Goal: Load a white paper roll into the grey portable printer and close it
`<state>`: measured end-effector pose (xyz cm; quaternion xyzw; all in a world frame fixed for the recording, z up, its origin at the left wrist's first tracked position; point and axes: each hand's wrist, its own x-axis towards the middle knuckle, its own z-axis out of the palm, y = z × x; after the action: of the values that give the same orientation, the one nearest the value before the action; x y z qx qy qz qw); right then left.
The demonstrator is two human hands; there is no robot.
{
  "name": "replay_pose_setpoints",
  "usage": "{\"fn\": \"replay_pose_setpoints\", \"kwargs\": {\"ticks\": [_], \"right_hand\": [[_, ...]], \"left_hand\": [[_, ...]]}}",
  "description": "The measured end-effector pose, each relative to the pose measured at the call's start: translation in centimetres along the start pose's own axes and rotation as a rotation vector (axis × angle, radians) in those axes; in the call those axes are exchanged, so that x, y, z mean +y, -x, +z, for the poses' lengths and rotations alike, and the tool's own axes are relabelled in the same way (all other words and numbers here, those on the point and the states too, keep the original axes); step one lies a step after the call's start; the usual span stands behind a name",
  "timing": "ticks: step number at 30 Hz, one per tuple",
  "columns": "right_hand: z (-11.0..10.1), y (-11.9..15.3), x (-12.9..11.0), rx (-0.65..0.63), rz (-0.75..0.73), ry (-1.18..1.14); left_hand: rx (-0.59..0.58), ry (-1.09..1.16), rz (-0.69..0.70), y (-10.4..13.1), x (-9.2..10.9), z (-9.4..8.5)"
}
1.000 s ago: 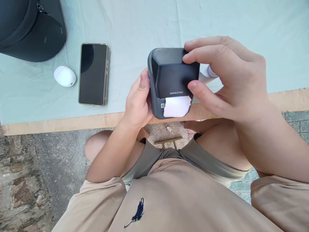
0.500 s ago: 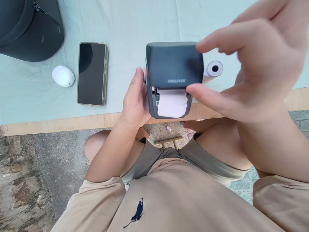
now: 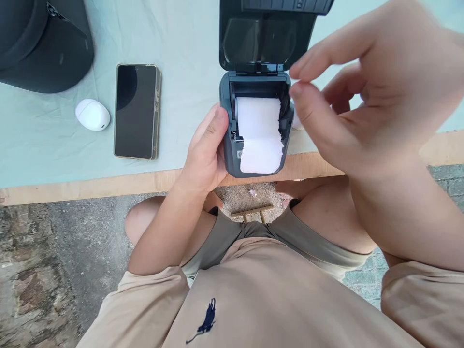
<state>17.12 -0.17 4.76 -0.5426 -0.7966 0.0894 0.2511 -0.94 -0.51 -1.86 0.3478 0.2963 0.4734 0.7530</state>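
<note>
My left hand [image 3: 206,157] clasps the label printer [image 3: 259,87] at the table's [image 3: 155,182] edge; my right hand's [image 3: 377,101] fingertips nearly meet beside it, whether on anything I can't tell. Opening the lid [image 3: 266,41] seems done; the paper roll [image 3: 259,118] likely wants a light grip next.

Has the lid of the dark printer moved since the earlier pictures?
Yes. The lid has swung up and back, away from the table's wooden edge, uncovering the paper inside.
</note>
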Motion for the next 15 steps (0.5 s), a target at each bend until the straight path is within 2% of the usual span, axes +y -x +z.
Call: {"fn": "replay_pose_setpoints", "kwargs": {"ticks": [2, 6, 10, 13, 15], "right_hand": [[-0.1, -0.2, -0.5, 0.020, -0.062, 0.119], [0.3, -0.8, -0.7, -0.187, -0.054, 0.334], [0.6, -1.6, -1.0, -0.300, -0.057, 0.462], [0.2, -1.6, -1.6, -0.314, -0.063, 0.478], [-0.6, -1.2, -1.8, -0.276, -0.066, 0.399]], "left_hand": [[-0.009, -0.017, 0.008, 0.0, -0.1, 0.1], [0.014, -0.071, 0.011, 0.2, 0.0, 0.3], [0.018, -0.105, 0.013, 0.3, 0.2, 0.3], [0.013, -0.091, 0.024, 0.3, 0.2, 0.2], [0.015, -0.079, 0.028, 0.3, 0.1, 0.2]]}}
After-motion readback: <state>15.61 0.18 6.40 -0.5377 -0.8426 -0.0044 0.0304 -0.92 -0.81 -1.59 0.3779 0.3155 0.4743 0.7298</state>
